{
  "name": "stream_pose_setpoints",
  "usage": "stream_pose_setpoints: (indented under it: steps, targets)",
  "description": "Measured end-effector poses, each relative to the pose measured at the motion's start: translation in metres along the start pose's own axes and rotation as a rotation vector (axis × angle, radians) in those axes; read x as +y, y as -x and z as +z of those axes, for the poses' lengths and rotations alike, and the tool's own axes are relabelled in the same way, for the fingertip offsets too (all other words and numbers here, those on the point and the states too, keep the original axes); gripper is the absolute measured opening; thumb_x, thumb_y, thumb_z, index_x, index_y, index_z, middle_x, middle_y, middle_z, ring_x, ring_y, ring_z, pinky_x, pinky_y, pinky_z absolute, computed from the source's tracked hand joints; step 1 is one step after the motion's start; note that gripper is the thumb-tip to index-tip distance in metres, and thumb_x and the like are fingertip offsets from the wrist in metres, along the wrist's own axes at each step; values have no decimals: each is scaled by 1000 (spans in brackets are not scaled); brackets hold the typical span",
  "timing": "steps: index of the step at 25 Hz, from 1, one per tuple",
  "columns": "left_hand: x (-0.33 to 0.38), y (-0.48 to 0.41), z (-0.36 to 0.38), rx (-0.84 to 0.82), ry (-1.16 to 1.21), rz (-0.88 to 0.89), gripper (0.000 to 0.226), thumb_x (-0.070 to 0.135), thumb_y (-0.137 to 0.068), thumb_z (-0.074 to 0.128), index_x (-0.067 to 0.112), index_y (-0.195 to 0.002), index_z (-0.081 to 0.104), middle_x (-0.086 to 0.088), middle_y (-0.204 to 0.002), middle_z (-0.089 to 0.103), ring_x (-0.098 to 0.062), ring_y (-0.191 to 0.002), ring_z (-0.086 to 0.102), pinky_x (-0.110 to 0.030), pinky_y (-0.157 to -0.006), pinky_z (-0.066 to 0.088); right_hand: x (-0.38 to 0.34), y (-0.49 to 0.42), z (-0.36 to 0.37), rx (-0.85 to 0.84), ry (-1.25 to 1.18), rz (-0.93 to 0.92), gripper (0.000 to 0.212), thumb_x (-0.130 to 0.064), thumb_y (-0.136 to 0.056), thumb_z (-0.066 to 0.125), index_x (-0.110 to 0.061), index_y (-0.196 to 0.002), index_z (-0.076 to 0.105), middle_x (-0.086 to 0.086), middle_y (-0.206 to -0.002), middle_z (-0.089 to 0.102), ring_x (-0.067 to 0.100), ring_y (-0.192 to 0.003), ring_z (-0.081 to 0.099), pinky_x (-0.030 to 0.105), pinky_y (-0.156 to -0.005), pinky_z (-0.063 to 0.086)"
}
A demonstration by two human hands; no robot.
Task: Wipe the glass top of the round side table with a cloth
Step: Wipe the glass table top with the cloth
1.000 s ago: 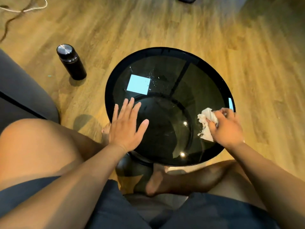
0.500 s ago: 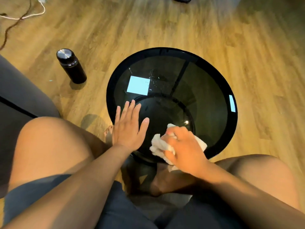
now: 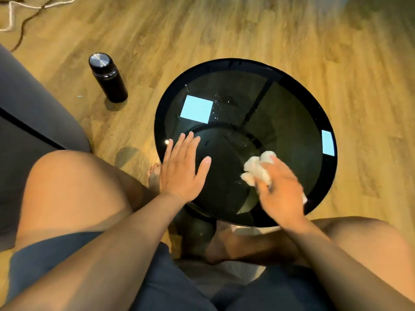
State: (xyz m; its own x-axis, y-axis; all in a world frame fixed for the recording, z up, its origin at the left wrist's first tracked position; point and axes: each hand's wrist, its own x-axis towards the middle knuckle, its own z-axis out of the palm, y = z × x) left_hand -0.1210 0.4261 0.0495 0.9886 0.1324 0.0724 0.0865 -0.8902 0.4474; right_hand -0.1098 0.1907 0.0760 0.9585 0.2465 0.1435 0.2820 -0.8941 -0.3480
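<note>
The round side table [image 3: 292,104] has a dark glass top with a black rim and stands on the wooden floor in front of my knees. My left hand [image 3: 182,169] lies flat and open on the near left part of the glass, fingers spread. My right hand [image 3: 280,189] presses a crumpled white cloth [image 3: 256,170] on the near right part of the glass; the cloth sticks out past my fingers. Small water droplets [image 3: 221,102] sit on the far middle of the glass beside a bright window reflection.
A black flask with a steel lid [image 3: 107,77] stands on the floor left of the table. A grey sofa [image 3: 29,113] fills the left edge. Cables [image 3: 27,12] lie at the far left. My bare feet [image 3: 224,243] rest under the table's near edge.
My right hand swept the cloth from the right rim to the near middle of the glass, then back toward the right. My left hand stayed flat in place.
</note>
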Motion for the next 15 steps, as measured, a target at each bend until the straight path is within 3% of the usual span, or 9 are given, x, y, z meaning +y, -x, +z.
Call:
stream_pose_setpoints:
  steps: [4, 8, 11, 15]
  targets:
    - [0, 3, -1, 16, 24, 12, 65, 54, -98, 19, 17, -148, 38, -4, -158, 37, -19, -150, 22, -42, -124, 9, -72, 30, 23, -142, -19, -255, 37, -28, -78, 69, -21, -114, 61, 10, -129, 54, 31, -113, 52, 42, -91, 48]
    - [0, 3, 0, 26, 11, 20, 63, 51, -99, 21, 15, -147, 40, -5, -156, 39, -20, -149, 24, -43, -124, 9, -17, 18, 7, -150, 103, -362, 49, -36, -72, 69, -26, -118, 54, 13, -115, 57, 37, -94, 55, 46, -75, 50]
    - [0, 1, 0, 14, 13, -5, 64, 53, -98, 20, 17, -147, 40, -4, -157, 38, -19, -149, 25, -43, -124, 11, 65, -12, -21, -57, 253, -144, 43, -40, -79, 54, -19, -115, 63, 17, -110, 56, 44, -94, 53, 49, -77, 50]
    - [-1, 0, -1, -3, 19, -21, 64, 56, -97, 19, 21, -147, 40, -1, -157, 37, -18, -149, 24, -37, -124, 10, 121, -38, -44, -37, 272, 418, 43, -52, -87, 46, -19, -110, 60, 20, -114, 57, 38, -112, 50, 41, -90, 45]
